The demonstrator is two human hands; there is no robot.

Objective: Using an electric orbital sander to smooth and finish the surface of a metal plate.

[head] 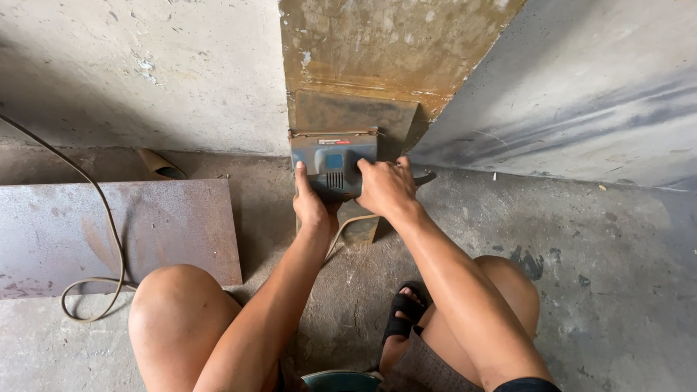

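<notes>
Grey power sander [333,163] pressed flat against a rusty metal plate [377,51] near the floor [581,290].
Left hand [311,203] and right hand [386,187] both grip its body, steadying the pad on the upright surface.

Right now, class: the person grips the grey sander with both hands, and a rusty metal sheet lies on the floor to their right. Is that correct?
Not quite. In the head view both hands, left hand and right hand, do grip the grey sander, but the rusty metal sheet lies on the floor to the person's left, not their right.
</notes>
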